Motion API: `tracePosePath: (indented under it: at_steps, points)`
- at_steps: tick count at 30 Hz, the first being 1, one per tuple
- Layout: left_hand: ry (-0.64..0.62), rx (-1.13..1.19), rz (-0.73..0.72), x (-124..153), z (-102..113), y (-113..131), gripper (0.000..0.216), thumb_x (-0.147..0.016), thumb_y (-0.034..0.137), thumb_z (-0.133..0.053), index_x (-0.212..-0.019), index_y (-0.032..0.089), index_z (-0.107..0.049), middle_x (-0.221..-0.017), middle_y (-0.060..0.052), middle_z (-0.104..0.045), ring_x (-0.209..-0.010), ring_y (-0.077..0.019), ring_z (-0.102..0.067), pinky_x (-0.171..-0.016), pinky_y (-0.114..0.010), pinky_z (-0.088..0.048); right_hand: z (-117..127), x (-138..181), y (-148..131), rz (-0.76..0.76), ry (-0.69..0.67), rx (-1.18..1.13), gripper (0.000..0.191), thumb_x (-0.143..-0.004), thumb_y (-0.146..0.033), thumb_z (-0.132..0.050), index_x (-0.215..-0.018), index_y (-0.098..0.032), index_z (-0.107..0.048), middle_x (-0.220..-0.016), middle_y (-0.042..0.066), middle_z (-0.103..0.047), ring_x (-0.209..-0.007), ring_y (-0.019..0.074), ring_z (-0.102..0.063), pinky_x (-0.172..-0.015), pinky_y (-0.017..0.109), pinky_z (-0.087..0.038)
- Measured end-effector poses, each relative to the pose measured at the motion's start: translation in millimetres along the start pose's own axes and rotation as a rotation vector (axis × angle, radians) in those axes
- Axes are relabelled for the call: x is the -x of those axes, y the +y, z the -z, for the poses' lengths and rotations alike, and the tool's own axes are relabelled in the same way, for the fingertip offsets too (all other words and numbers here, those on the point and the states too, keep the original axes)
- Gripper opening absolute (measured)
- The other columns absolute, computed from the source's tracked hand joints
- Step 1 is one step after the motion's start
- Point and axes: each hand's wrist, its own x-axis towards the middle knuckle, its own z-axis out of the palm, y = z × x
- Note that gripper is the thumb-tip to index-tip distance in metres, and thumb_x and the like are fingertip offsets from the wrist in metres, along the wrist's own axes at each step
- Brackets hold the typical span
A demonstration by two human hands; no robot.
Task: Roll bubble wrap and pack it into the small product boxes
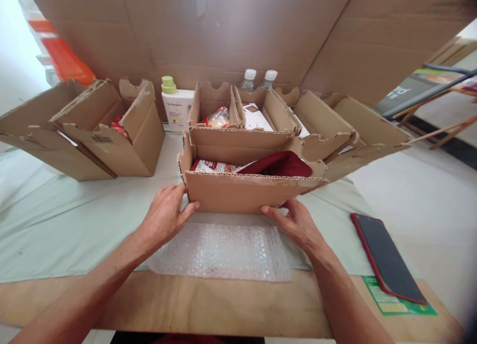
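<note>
An open-topped cardboard box point(246, 191) stands crosswise in front of me, held between both hands. My left hand point(169, 210) grips its lower left corner, thumb on the front wall and fingers round the side. At the lower right, my right hand point(292, 220) has its thumb on the front wall, with its fingers partly hidden behind the corner. Inside the box lie a dark red cloth-like item point(281, 164) and a white and red printed packet point(214, 166). Just nearer to me, a sheet of bubble wrap point(223, 252) is spread flat.
Several more cardboard boxes point(143, 140) stand left, behind and right. A white bottle with a green cap point(179, 108) and two clear bottles point(249, 81) are at the back, before a tall cardboard wall point(231, 31). A red-edged phone point(387, 257) lies right, over a green card point(406, 304).
</note>
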Motion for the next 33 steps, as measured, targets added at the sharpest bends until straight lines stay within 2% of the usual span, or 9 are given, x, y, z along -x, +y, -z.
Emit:
tracePosePath:
  at_steps: [4, 7, 10, 14, 18, 23, 26, 31, 33]
  points:
    - [-0.014, 0.006, 0.001, 8.6, 5.1, -2.1, 0.022, -0.094, 0.033, -0.050, -0.108, 0.019, -0.061, -0.095, -0.009, -0.071, -0.090, -0.0302, -0.065, -0.086, -0.047, -0.050, 1.8, 11.3, -0.3, -0.012, 0.011, 0.009, 0.054, -0.083, -0.066, -0.059, -0.106, -0.017, -0.065, -0.099, 0.012, -0.074, -0.078, 0.0255, -0.065, -0.066, 0.037, -0.050]
    - [0.050, 0.002, -0.028, 36.1, 8.2, -4.6, 0.042, -0.095, 0.033, -0.051, -0.134, 0.017, -0.053, -0.116, -0.013, -0.072, -0.106, -0.0327, -0.065, -0.093, -0.050, -0.051, 8.1, 40.0, -3.3, -0.040, 0.217, 0.085, 0.053, -0.089, -0.056, -0.058, -0.125, -0.017, -0.063, -0.111, 0.014, -0.074, -0.089, 0.0292, -0.068, -0.064, 0.037, -0.051]
    - [0.158, -0.007, -0.155, 72.3, 0.4, 3.5, 0.050, -0.098, 0.028, -0.051, -0.146, 0.019, -0.046, -0.135, -0.015, -0.066, -0.128, -0.0337, -0.057, -0.105, -0.053, -0.047, -2.9, 76.2, -19.2, 0.076, 0.374, 0.152, 0.036, -0.098, -0.040, -0.056, -0.126, -0.020, -0.066, -0.113, 0.013, -0.075, -0.105, 0.0304, -0.068, -0.079, 0.043, -0.056]
    - [-0.012, 0.000, -0.362, 102.9, -27.3, 17.6, 0.048, -0.094, 0.016, -0.050, -0.141, 0.017, -0.055, -0.148, -0.015, -0.059, -0.142, -0.0345, -0.047, -0.116, -0.055, -0.040, -57.8, 101.3, -60.0, 0.481, -0.037, 0.184, 0.036, -0.098, -0.017, -0.049, -0.129, -0.022, -0.067, -0.132, 0.012, -0.069, -0.120, 0.0297, -0.064, -0.100, 0.050, -0.051]
    - [-0.136, -0.092, -0.284, 111.8, -37.9, -7.1, 0.051, -0.097, 0.029, -0.053, -0.147, 0.018, -0.053, -0.156, -0.016, -0.050, -0.147, -0.0370, -0.041, -0.120, -0.061, -0.034, -91.3, 102.2, -67.2, 0.512, -0.264, 0.256, 0.043, -0.096, -0.014, -0.051, -0.138, -0.018, -0.062, -0.148, 0.015, -0.058, -0.137, 0.0324, -0.052, -0.106, 0.052, -0.048]
    - [-0.201, -0.115, -0.245, 126.0, -16.7, -52.2, 0.052, -0.104, 0.036, -0.045, -0.155, 0.027, -0.043, -0.166, -0.008, -0.036, -0.155, -0.0321, -0.029, -0.125, -0.058, -0.027, -46.5, 121.3, 2.4, 0.376, -0.052, 0.432, 0.039, -0.101, -0.034, -0.051, -0.137, -0.022, -0.062, -0.147, 0.013, -0.059, -0.135, 0.0359, -0.055, -0.100, 0.055, -0.050]
    - [-0.153, -0.051, -0.220, 132.9, -10.1, -59.0, 0.045, -0.103, 0.034, -0.045, -0.146, 0.025, -0.055, -0.162, -0.009, -0.043, -0.153, -0.0320, -0.033, -0.123, -0.056, -0.032, -10.6, 131.9, 35.7, 0.271, 0.124, 0.493, 0.037, -0.103, -0.040, -0.045, -0.127, -0.021, -0.067, -0.134, 0.014, -0.068, -0.125, 0.0376, -0.062, -0.095, 0.057, -0.051]
    - [0.191, -0.156, -0.040, 139.3, -5.3, -65.4, 0.035, -0.098, 0.030, -0.051, -0.128, 0.018, -0.065, -0.147, -0.018, -0.058, -0.145, -0.0371, -0.044, -0.118, -0.058, -0.038, 3.4, 112.3, 28.7, 0.339, 0.213, 0.494, 0.037, -0.103, -0.040, -0.042, -0.121, -0.020, -0.067, -0.125, 0.015, -0.072, -0.123, 0.0359, -0.064, -0.095, 0.054, -0.051]
    - [0.227, -0.247, 0.077, 142.8, -4.3, -70.6, 0.039, -0.096, 0.035, -0.053, -0.128, 0.016, -0.062, -0.144, -0.021, -0.058, -0.143, -0.0415, -0.046, -0.115, -0.062, -0.039, -5.4, 94.4, 21.1, 0.369, 0.176, 0.507, 0.043, -0.102, -0.045, -0.041, -0.125, -0.017, -0.065, -0.129, 0.018, -0.070, -0.122, 0.0370, -0.064, -0.091, 0.053, -0.052]
